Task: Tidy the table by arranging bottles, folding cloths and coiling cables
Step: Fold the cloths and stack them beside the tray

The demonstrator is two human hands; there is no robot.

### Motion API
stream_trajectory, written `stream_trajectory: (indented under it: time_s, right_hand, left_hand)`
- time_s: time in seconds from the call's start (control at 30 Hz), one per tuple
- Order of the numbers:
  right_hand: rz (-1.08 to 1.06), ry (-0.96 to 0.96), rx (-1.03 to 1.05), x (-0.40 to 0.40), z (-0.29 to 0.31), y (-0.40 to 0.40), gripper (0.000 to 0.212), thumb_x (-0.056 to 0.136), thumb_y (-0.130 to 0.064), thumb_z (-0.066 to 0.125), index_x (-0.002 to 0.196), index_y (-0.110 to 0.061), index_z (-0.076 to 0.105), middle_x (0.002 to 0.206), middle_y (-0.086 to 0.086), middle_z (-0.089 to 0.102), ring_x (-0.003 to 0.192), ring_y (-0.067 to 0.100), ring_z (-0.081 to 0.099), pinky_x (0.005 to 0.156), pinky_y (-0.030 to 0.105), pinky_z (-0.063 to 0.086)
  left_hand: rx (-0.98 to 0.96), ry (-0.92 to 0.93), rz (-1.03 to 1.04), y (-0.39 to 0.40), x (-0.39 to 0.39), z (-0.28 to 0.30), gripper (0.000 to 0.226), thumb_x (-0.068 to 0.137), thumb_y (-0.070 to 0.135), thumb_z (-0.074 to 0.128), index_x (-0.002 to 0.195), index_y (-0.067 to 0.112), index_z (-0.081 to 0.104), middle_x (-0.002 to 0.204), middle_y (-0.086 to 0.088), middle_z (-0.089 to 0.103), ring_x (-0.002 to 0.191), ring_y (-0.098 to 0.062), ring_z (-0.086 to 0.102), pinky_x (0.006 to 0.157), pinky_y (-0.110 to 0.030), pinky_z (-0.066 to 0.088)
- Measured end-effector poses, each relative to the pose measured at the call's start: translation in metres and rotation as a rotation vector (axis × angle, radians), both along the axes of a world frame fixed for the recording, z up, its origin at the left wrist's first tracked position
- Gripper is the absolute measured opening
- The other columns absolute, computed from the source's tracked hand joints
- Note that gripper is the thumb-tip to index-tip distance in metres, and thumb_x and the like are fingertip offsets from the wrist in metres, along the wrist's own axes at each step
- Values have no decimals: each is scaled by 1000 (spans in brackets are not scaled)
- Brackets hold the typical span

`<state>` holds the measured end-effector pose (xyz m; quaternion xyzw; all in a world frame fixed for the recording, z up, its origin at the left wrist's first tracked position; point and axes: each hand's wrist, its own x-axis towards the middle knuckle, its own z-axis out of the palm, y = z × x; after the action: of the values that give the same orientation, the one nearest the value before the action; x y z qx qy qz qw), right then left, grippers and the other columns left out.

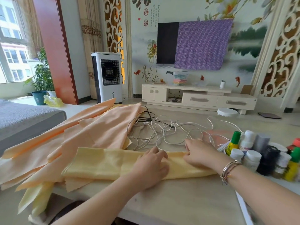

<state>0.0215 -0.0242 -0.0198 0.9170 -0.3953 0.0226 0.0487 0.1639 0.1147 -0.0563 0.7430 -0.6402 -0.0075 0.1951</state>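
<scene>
A yellow cloth (100, 163) lies folded into a long strip across the front of the table (178, 200). My left hand (151, 168) rests on the strip near its middle, fingers loosely bent on the fabric. My right hand (201, 153) presses on the strip's right part, fingers spread toward its far edge. Behind the strip, peach cloths (97, 129) lie in a loose heap at the left. White and black cables (162, 129) sprawl tangled at the table's middle. Several bottles (259, 153) with white, green and dark caps stand packed together at the right.
A grey sofa (24, 120) lies left of the table. Beyond the table are a white air cooler (108, 77), a TV cabinet (198, 96) and a wall TV half covered by a purple cloth (203, 44). A white round device (227, 112) sits on the floor.
</scene>
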Motion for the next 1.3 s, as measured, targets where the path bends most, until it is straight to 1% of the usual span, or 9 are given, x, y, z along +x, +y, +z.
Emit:
stream_trajectory:
  time_s: [0.2, 0.3, 0.43, 0.57, 0.7, 0.87, 1.0, 1.13, 1.3]
  right_hand:
    - [-42, 70, 62, -1, 15, -13, 17, 80, -40, 53, 83, -23, 52, 110, 5, 59, 114, 26, 44, 93, 36, 36]
    - [-64, -28, 216, -5, 28, -14, 23, 80, -38, 56, 66, -21, 48, 74, -2, 54, 76, 19, 48, 62, 27, 34]
    - [-81, -357, 552, -15, 44, -11, 20, 82, -25, 58, 63, -21, 53, 64, -6, 51, 61, 15, 48, 57, 24, 37]
    - [-64, -817, 1152, -30, 50, 4, 16, 89, -19, 58, 73, -17, 57, 64, 4, 55, 52, 16, 54, 46, 21, 44]
    - [-70, -977, 1470, -39, 55, 13, 26, 93, -21, 52, 69, -12, 50, 60, 8, 52, 52, 19, 53, 49, 21, 48]
    - [-135, -1088, 1458, -38, 59, 13, 37, 94, -14, 49, 57, -13, 44, 46, 1, 44, 41, 13, 41, 61, 24, 36]
    - [-249, -945, 1423, -23, 51, 25, 37, 94, -12, 52, 57, -11, 51, 42, 0, 51, 31, 6, 44, 34, 13, 33]
    - [-253, -739, 1295, 1, 27, 40, 17, 95, -18, 54, 79, -10, 54, 49, 1, 59, 35, 7, 53, 32, 13, 34]
    - [-264, -661, 1174, 22, 4, 55, 38, 98, -46, 41, 94, -10, 53, 61, 4, 66, 36, 12, 55, 38, 15, 37]
  left_hand:
    - [3, -90, 60, -2, 0, -16, 61, 84, 71, 38, 133, 34, 39, 123, 8, 38, 123, -17, 36, 102, -36, 30]
    - [-7, -121, 69, -2, -1, -18, 68, 79, 76, 34, 134, 36, 39, 124, 10, 35, 121, -17, 32, 103, -34, 28]
    - [-7, -155, 57, 0, -4, -15, 68, 80, 76, 32, 136, 37, 35, 127, 12, 31, 122, -18, 29, 104, -33, 25]
    - [14, -163, 3, 1, -19, -9, 68, 85, 70, 34, 142, 36, 27, 135, 10, 30, 123, -22, 29, 105, -37, 23]
    - [49, -160, -93, -8, -60, -4, 65, 88, 66, 33, 140, 26, 33, 138, 4, 33, 123, -26, 30, 105, -42, 25]
    - [98, 1, -132, -24, -96, 1, 55, 91, 61, 41, 130, 22, 43, 136, 1, 40, 123, -27, 33, 103, -43, 30]
    - [4, 143, -94, -17, -78, 6, 39, 89, 32, 54, 125, 19, 53, 126, -2, 53, 115, -26, 46, 97, -35, 37]
    - [-160, 365, 178, 7, -35, 11, 12, 82, 14, 53, 86, 17, 64, 89, 0, 67, 84, -21, 59, 72, -33, 47]
    - [-75, 787, 321, 11, 2, 17, 22, 94, 19, 44, 82, 14, 62, 63, 4, 65, 51, -12, 55, 60, -24, 43]
